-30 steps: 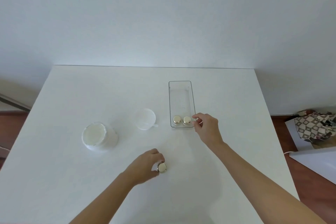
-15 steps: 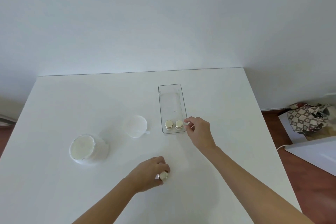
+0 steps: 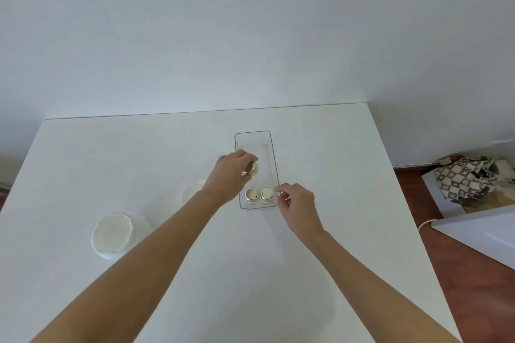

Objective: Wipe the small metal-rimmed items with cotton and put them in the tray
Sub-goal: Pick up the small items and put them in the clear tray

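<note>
A clear narrow tray (image 3: 271,147) lies on the white table. Two small gold-rimmed round items (image 3: 251,194) (image 3: 267,194) sit side by side at its near end. My left hand (image 3: 230,175) reaches over the tray's left wall and grips a third gold-rimmed item (image 3: 250,169), tilted, inside the tray just behind the other two. My right hand (image 3: 296,205) is at the tray's near right corner, its fingers curled and pinching the tray's edge. No cotton is visible in either hand.
A white round tub of cotton (image 3: 113,234) stands open at the left. Its translucent lid (image 3: 192,192) lies partly behind my left forearm. The table's right edge (image 3: 412,217) drops to a wooden floor with a patterned bag (image 3: 468,179) and a white board.
My left hand has carried the third item from the table's near middle up into the tray. My right hand has stayed at the tray's near right corner.
</note>
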A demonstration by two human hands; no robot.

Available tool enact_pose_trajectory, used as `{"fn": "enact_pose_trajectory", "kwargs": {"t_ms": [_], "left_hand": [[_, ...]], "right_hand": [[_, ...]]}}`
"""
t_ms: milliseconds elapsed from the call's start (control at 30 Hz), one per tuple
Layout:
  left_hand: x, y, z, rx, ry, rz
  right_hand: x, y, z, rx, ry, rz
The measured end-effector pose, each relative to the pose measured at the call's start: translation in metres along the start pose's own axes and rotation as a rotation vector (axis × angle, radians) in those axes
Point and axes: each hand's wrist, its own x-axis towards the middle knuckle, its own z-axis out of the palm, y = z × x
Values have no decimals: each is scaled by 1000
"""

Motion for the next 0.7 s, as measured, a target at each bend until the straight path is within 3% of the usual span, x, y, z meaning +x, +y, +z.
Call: {"fn": "enact_pose_trajectory", "kwargs": {"t_ms": [133, 233, 567, 700], "left_hand": [[27, 2, 16, 359, -211, -24], [34, 0, 25, 480, -292, -58], [29, -6, 28, 500, -358, -34], [11, -2, 21, 363, -233, -44]], "right_hand": [[-1, -1, 0, 3, 6, -5], [-1, 0, 0, 15, 12, -8], [-3, -1, 4, -9, 44, -24], [-4, -8, -4, -28, 7, 14]]}}
